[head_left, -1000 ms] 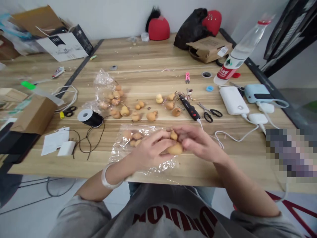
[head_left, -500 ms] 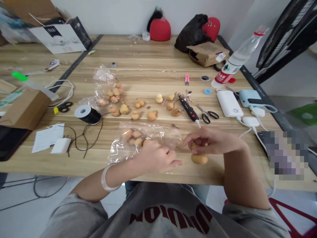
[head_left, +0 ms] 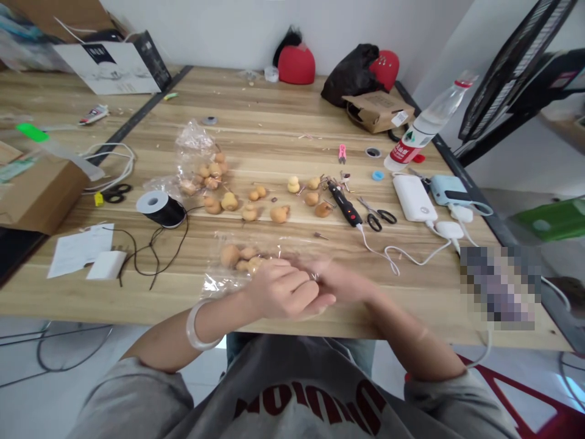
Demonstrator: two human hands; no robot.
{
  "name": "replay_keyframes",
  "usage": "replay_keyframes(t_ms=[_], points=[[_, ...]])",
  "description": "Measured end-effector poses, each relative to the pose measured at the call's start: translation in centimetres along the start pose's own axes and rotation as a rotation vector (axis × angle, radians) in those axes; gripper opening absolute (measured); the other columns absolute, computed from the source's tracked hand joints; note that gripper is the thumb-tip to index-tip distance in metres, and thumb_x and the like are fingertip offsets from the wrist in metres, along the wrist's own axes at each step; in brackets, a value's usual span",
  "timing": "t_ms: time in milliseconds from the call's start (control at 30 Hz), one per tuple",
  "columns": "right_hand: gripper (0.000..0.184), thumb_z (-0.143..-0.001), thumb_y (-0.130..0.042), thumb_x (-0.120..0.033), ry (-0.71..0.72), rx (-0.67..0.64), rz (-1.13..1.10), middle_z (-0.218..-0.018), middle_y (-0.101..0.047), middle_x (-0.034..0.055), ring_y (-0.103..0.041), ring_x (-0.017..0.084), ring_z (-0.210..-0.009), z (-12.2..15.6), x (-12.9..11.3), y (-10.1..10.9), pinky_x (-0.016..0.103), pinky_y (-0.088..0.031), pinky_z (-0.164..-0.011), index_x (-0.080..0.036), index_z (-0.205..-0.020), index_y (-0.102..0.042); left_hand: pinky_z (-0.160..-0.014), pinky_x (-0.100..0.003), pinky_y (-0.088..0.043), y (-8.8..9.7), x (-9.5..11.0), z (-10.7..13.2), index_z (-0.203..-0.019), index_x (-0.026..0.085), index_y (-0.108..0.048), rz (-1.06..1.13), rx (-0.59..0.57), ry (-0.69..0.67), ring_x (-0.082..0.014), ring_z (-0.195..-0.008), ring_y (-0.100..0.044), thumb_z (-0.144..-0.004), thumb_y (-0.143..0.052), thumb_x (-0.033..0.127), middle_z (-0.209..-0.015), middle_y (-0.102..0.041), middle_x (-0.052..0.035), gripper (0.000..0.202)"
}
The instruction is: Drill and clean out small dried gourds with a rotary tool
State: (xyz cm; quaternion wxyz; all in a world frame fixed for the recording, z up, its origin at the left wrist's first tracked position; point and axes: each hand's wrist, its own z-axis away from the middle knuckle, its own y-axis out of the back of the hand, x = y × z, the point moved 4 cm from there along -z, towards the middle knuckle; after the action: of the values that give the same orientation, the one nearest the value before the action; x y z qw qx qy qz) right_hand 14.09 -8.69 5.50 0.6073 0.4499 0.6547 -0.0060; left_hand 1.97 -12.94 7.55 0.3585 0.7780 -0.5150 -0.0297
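Observation:
My left hand point(head_left: 287, 291) has its fingers curled at the near right side of a clear plastic bag point(head_left: 219, 283), seemingly gripping its film; the fingertips are hidden. Several small tan gourds point(head_left: 230, 255) lie inside this bag. My right hand point(head_left: 340, 279), smeared by motion, is right beside the left at the bag's right end. Its fingers are partly behind the left hand, so what it holds does not show. Beyond the bag, several loose gourds point(head_left: 280, 213) lie in a row, and a second clear bag point(head_left: 194, 143) has more gourds point(head_left: 214, 171) at its mouth.
A black pen-shaped power tool point(head_left: 345, 206) with a white cable lies near scissors point(head_left: 377, 216). At the right are a white power bank point(head_left: 414, 198) and a water bottle point(head_left: 425, 125). A black cord spool point(head_left: 167, 212) stands left. Pink clippers point(head_left: 342, 153) lie farther back.
My right hand has moved left to meet my left hand at the bag. The gourd it had at its fingers no longer shows. My left hand has barely moved.

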Motion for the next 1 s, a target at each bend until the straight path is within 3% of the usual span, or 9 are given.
replay_keyframes(t_ms=[67,100,167,233,300,467,667,800,1000], points=[[0.031,-0.089,-0.051,-0.009,-0.012,-0.144,-0.063,-0.105,-0.077,0.0029,-0.073,0.016,-0.099,1.2,0.9,2.3,0.03,-0.059,-0.088,-0.021,-0.11,-0.072,-0.045,-0.025,-0.029,-0.1,0.2,0.0,-0.054,0.018,-0.046,-0.15,-0.027,-0.13,-0.008,-0.042,-0.04,-0.088,-0.062,0.032,-0.045,-0.047,0.0047,0.04],[0.028,-0.089,-0.051,-0.011,-0.104,-0.072,-0.067,-0.094,-0.078,0.003,-0.074,0.015,-0.086,1.6,1.9,3.9,0.029,-0.06,-0.079,-0.02,-0.102,-0.073,-0.045,-0.025,-0.029,-0.2,0.2,0.1,-0.055,0.017,-0.047,-0.207,-0.05,-0.192,-0.0078,-0.042,-0.041,-0.09,-0.059,0.028,-0.045,-0.048,0.004,0.039],[0.021,-0.088,-0.051,-0.015,-0.302,0.33,0.03,-0.078,-0.074,0.0039,-0.069,0.015,-0.067,2.1,4.3,7.4,0.027,-0.057,-0.062,-0.017,-0.093,-0.072,-0.045,-0.025,-0.029,-0.8,-0.4,0.2,-0.053,0.016,-0.049,-0.211,-0.139,-0.179,-0.0076,-0.041,-0.042,-0.092,-0.055,0.026,-0.043,-0.049,0.003,0.041],[0.022,-0.081,-0.062,-0.019,-0.422,0.59,0.246,-0.099,-0.074,0.0095,-0.068,0.018,-0.074,1.6,6.2,9.1,0.03,-0.055,-0.065,-0.015,-0.101,-0.071,-0.045,-0.026,-0.024,-1.5,-0.7,0.4,-0.052,0.016,-0.051,-0.137,-0.266,-0.16,-0.0079,-0.04,-0.042,-0.095,-0.05,0.028,-0.043,-0.051,0.0019,0.045],[0.037,-0.073,-0.071,-0.02,-0.457,0.53,0.359,-0.113,-0.07,0.0136,-0.067,0.02,-0.08,-0.4,7.7,8.6,0.036,-0.054,-0.076,-0.014,-0.109,-0.069,-0.045,-0.028,-0.019,-2.1,-1.0,0.5,-0.051,0.016,-0.053,-0.04,-0.439,-0.084,-0.0081,-0.04,-0.042,-0.096,-0.045,0.032,-0.044,-0.054,0.0008,0.049],[0.014,-0.075,-0.064,-0.012,-0.47,0.437,0.33,-0.085,-0.072,0.0093,-0.065,0.021,-0.079,-2.5,8.1,7.5,0.037,-0.053,-0.08,-0.014,-0.087,-0.07,-0.047,-0.024,-0.023,-2.5,-1.7,0.5,-0.056,0.016,-0.053,0.272,-0.756,0.297,-0.0064,-0.044,-0.04,-0.095,-0.047,0.039,-0.047,-0.047,0.0032,0.045],[0.034,-0.074,-0.08,-0.029,-0.244,0.356,-0.434,-0.098,-0.073,0.0066,-0.068,0.014,-0.079,0.5,2.0,6.0,0.026,-0.057,-0.068,-0.018,-0.1,-0.062,-0.051,-0.019,-0.041,-0.1,-3.8,0.1,-0.097,0.021,-0.053,0.438,0.028,0.686,-0.007,-0.057,-0.05,-0.081,-0.069,0.039,-0.069,-0.053,0.0048,0.029],[0.036,-0.069,-0.085,-0.025,-0.198,0.358,-0.557,-0.094,-0.072,0.004,-0.069,0.011,-0.078,1.0,-0.7,4.4,0.022,-0.057,-0.067,-0.018,-0.091,-0.058,-0.06,-0.022,-0.055,-0.3,-3.4,0.1,-0.104,0.02,-0.057,0.665,0.102,0.557,-0.0153,-0.085,-0.068,-0.068,-0.082,0.035,-0.102,-0.065,-0.006,0.047],[0.039,-0.075,-0.076,-0.041,-0.182,0.442,-0.303,-0.094,-0.07,0.0055,-0.067,0.014,-0.071,1.1,0.9,3.7,0.027,-0.055,-0.063,-0.019,-0.102,-0.059,-0.066,-0.02,-0.057,0.5,-2.5,-0.2,-0.092,0.018,-0.062,0.667,0.344,0.229,-0.0111,-0.079,-0.069,-0.07,-0.083,0.027,-0.089,-0.07,-0.0029,0.032]])
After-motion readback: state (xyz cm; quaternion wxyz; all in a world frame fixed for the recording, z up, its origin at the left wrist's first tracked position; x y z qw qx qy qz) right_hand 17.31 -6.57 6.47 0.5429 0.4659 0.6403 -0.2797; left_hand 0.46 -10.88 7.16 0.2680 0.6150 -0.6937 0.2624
